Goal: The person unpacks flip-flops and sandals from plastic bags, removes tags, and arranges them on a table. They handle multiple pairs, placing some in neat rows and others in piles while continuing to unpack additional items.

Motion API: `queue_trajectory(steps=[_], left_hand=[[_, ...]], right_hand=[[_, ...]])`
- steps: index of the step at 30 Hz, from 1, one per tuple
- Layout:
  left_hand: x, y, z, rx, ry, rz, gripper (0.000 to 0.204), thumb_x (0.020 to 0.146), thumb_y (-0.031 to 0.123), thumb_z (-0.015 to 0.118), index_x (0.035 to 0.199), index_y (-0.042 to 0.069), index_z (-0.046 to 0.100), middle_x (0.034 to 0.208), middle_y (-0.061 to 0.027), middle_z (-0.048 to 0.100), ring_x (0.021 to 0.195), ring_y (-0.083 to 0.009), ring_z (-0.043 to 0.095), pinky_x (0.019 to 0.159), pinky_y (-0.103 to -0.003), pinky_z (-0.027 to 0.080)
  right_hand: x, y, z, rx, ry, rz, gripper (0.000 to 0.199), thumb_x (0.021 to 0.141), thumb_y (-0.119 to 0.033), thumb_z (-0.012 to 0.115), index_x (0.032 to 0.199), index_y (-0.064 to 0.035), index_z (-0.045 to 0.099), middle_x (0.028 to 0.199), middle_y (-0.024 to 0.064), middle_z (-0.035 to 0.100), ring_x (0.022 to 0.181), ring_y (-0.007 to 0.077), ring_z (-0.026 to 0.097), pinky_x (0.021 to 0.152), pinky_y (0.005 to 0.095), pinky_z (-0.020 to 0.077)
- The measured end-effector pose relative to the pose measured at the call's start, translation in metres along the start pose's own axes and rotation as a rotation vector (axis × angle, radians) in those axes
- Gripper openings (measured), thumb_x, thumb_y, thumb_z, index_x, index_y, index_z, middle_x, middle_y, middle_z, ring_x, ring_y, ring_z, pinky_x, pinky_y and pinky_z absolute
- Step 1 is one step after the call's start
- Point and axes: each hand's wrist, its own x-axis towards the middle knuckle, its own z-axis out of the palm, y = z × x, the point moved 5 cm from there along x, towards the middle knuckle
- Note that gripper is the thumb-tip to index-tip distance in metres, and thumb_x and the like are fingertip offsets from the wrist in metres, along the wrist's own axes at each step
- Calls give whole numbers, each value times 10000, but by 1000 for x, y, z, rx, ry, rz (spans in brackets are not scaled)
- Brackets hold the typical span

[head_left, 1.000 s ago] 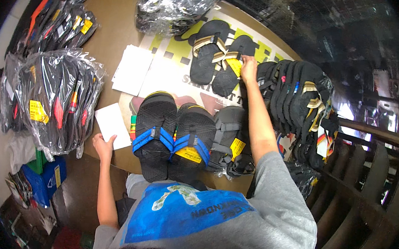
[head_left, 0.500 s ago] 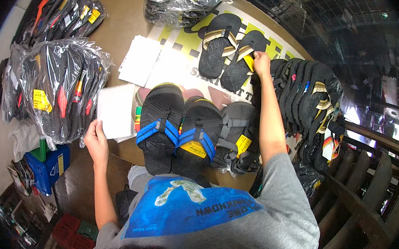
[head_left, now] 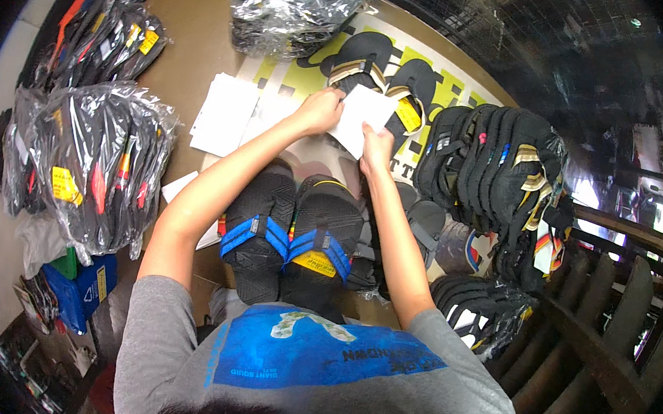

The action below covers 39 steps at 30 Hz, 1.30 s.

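A white, flat sheet or thin packet (head_left: 365, 115) lies over the pair of black sandals with tan-striped straps (head_left: 415, 80), hiding part of them. My left hand (head_left: 320, 111) grips its left edge, fingers closed. At its lower right corner, my right hand (head_left: 376, 148) pinches it with the thumb on top. A yellow tag (head_left: 409, 116) shows on the right sandal of that pair. Closer to my body sits a pair of black sandals with blue straps (head_left: 324, 214), between my forearms. Grey-strapped dark sandals (head_left: 424, 227) are partly hidden by my right forearm.
White sheets (head_left: 225, 115) lie left of my hands on the table. Plastic-wrapped sandals (head_left: 91, 162) stand at the left, and another wrapped stack (head_left: 293, 14) at the back. A row of black sandals (head_left: 493, 158) stands at the right, beside wooden slats (head_left: 597, 325).
My left hand has carried the white sheet from the left over to the tan-striped sandals. My right hand has left the sandal's yellow tag and now grips the sheet.
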Motion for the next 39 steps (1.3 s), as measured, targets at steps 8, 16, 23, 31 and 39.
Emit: queue_trajectory(steps=[8,16,23,31,39], left_hand=[[53,-1,50,245,-435,122,581,928,418,246,1205,-48,454,1317,-253,363,1247,-410,292,1040,-415,246],[96,-2,43,344,-655,209,431,876,269,339,1164,3,520,1137,-241,531,1110,-383,476,949,-403,371],[-22,3,-91,-97,-31,79,446,878,292,475,1226,13,459,1190,-219,511,1115,-328,488,942,-360,366],[-247,-55,-64,-717,147,-595,579,915,394,356,1345,10,296,1405,-114,290,1303,-233,250,1073,-342,157],[-239,-51,-42,-1147,-175,-455,648,908,503,317,1357,36,295,1377,-73,355,1263,-221,327,1055,-342,204]], right_hand=[[67,18,16,27,-136,192,218,845,-39,462,1009,91,524,922,151,598,819,212,605,701,312,502],[7,23,-2,-49,-111,353,253,870,-64,510,1016,138,464,874,196,571,675,271,640,580,298,546],[43,-14,7,-175,-83,8,282,839,-158,600,893,107,519,724,121,591,694,210,631,565,247,523],[72,-10,5,-1285,543,-353,624,717,-470,639,1095,6,500,1149,174,482,1059,327,409,834,491,317],[23,-100,23,-767,316,-680,263,789,-9,496,1047,5,447,974,243,532,909,428,524,786,478,426]])
